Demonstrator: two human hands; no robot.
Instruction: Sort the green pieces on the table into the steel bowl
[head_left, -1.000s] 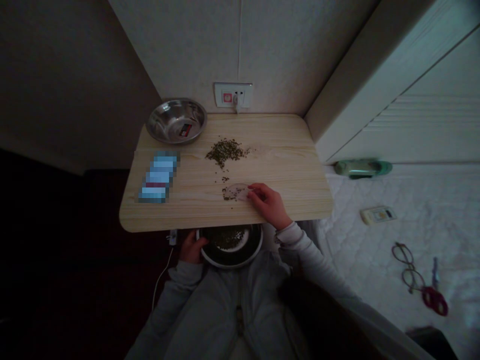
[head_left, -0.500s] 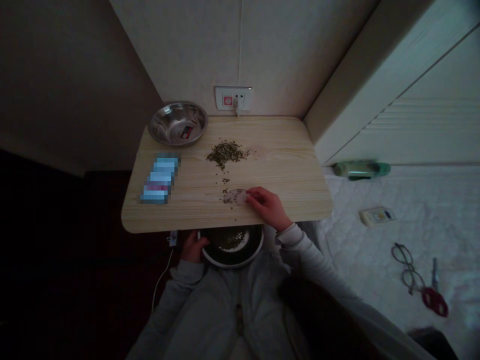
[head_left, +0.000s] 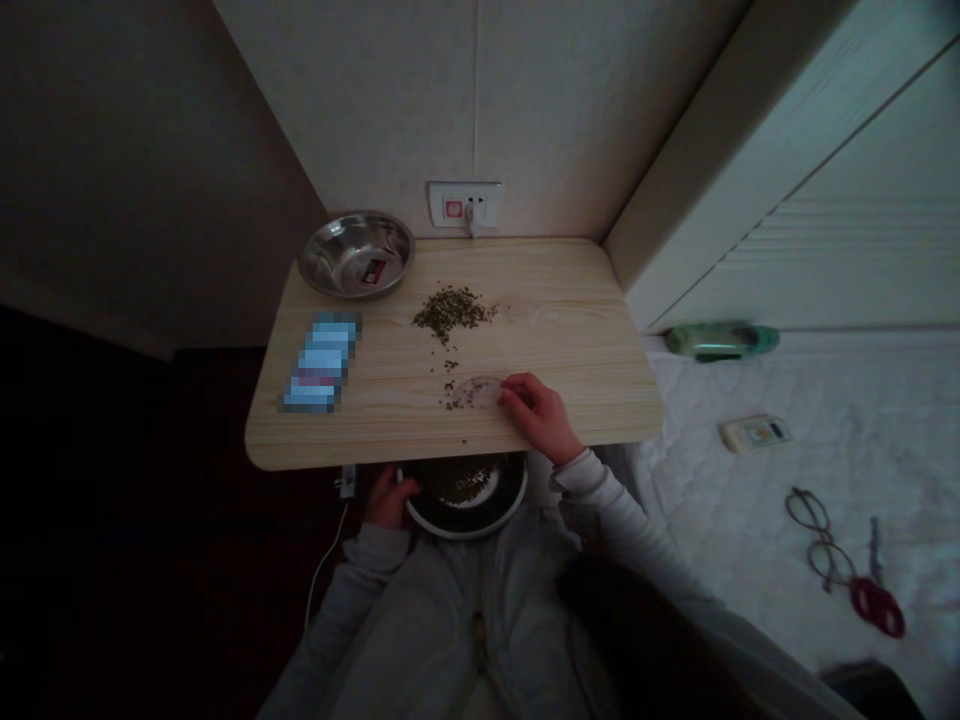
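My right hand (head_left: 538,412) pinches the edge of a clear, thin, roundish plastic piece, perhaps a lid (head_left: 480,392), low over the front of the wooden table. Small dark grains show around and through it. Farther back lies a pile of greenish-brown grains (head_left: 451,310), with a few trailing toward me. Below the table's front edge, my left hand (head_left: 388,498) grips the left rim of a bowl (head_left: 466,530) with a white rim and dark inside. More grains lie in that bowl, and its far side is hidden under the tabletop.
A steel bowl (head_left: 358,255) stands at the table's (head_left: 570,350) back left, with a blurred-out phone-like object (head_left: 321,362) in front. A plug sits in the wall socket (head_left: 465,205). On the white bedding at right lie a green bottle (head_left: 724,341), a remote (head_left: 756,433) and glasses (head_left: 817,540).
My right hand and the clear piece have shifted slightly to the right. More of the piece shows now. My left hand still grips the bowl, and grains inside it appear shifted.
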